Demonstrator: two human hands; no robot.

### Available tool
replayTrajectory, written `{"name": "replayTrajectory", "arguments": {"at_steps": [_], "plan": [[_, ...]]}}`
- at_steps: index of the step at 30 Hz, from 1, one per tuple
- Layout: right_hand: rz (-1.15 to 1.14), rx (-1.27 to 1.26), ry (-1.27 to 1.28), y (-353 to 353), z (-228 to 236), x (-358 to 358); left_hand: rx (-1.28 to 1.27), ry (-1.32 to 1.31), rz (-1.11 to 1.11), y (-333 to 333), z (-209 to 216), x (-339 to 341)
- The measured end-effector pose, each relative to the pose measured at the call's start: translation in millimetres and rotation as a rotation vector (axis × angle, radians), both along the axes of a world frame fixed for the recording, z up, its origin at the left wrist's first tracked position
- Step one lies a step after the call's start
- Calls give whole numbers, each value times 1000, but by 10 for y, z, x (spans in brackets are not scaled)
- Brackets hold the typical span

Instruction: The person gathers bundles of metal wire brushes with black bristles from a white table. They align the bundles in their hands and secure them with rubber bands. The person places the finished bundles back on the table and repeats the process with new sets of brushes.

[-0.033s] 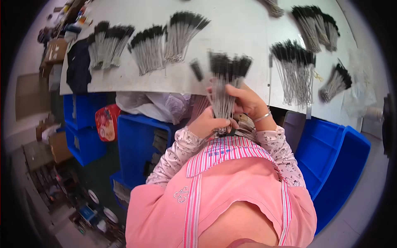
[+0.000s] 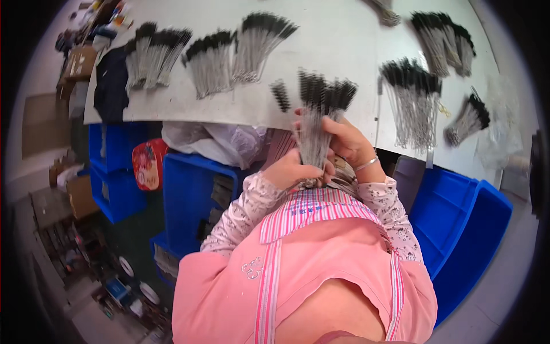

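A bundle of thin wire-handled brushes (image 2: 314,129) with black bristle heads stands upright in front of my body, heads pointing to the table. My left hand (image 2: 289,170) is closed around the bundle's lower wire ends, its thumb across the front. Higher up, my right hand (image 2: 348,139) grips the handles from the right side, thumb in front. One brush head (image 2: 280,95) leans out to the left, apart from the others. Some fingers are hidden behind the wires.
The white table (image 2: 338,34) bears fanned brush piles on the left (image 2: 209,63) and right (image 2: 411,103). A dark cloth (image 2: 110,86) hangs at its left edge. Blue crates stand left (image 2: 172,200) and right (image 2: 487,229) of me, with white plastic bags (image 2: 212,140) under the table edge.
The whole view has shifted slightly. Both hands keep nearly the same hold on the brush bundle.
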State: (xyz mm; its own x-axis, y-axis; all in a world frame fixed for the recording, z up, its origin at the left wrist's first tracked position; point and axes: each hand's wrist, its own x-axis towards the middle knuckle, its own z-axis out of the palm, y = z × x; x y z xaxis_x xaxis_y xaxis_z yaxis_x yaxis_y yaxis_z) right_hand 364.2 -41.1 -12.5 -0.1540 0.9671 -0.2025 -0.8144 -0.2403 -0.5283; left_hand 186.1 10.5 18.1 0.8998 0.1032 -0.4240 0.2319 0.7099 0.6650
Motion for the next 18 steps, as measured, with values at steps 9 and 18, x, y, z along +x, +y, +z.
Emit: {"name": "replayTrajectory", "arguments": {"at_steps": [9,18], "plan": [[88,103,528,-223,100,-296,-702,-464,-164,-316,-156,-18],[-107,-334,-59,-67,515,-491,-754,-546,-10,-251,-233,-147]]}}
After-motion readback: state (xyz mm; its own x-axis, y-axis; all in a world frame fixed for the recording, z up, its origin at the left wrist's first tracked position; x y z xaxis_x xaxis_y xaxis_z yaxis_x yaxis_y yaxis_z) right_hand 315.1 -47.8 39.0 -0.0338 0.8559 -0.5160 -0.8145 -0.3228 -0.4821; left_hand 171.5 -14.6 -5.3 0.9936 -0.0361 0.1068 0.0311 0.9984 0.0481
